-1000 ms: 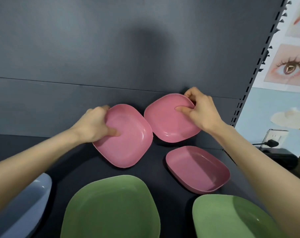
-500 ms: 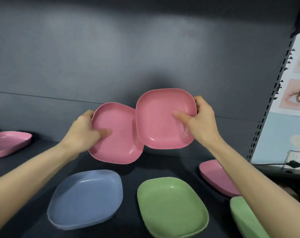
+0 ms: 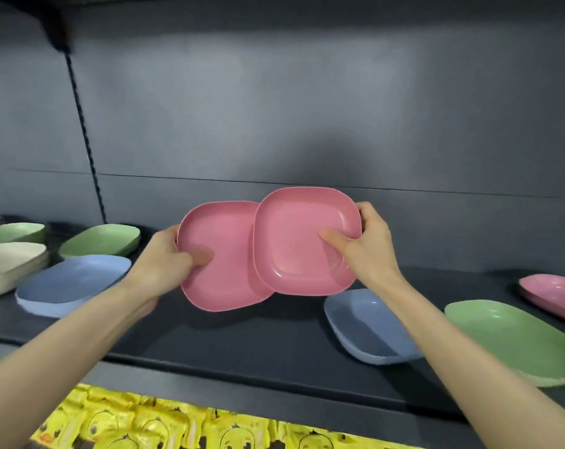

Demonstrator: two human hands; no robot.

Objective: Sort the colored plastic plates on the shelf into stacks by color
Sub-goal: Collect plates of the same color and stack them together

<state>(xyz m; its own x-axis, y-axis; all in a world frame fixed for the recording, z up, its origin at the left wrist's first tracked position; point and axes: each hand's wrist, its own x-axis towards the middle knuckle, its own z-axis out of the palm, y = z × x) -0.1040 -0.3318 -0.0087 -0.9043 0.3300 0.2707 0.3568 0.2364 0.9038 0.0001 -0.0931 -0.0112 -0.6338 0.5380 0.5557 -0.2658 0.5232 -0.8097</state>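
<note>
**Two pink plates held up over the shelf, one in each hand**

Head view. Around the hands, more plates lie on the dark shelf (image 3: 242, 345). Left of the left hand (image 3: 164, 257) sits the left blue plate (image 3: 70, 283), close to the wrist. Beyond it are a green stack (image 3: 103, 239), a cream stack (image 3: 9, 264) and, furthest out, another green plate (image 3: 14, 231). Below the right hand (image 3: 365, 251), partly hidden by the forearm, lies the right blue plate (image 3: 365, 332). Further right are a wide green plate (image 3: 514, 338) and a spare pink plate (image 3: 553, 293). Under the shelf's front edge, beneath both forearms, are yellow packets (image 3: 145, 422). A grey back panel (image 3: 274, 124) rises behind the hands. Nothing lies between the two held plates and the camera.

The left pink plate (image 3: 222, 277) and the right pink plate (image 3: 294, 241) are both lifted off the shelf, between the hands. They are tipped up so that their hollow sides face the camera. Each is a rounded square, so neither shows a clear long axis. The right one sits higher, and its left edge overlaps the front of the left one's right edge.

The left hand grips its plate at the left rim, thumb pressed on the inner face, fingers hidden behind. The right hand holds its plate at the right rim, thumb laid across the inner face, fingers curled round the back. Both forearms reach forward and inward from the lower corners.
</note>
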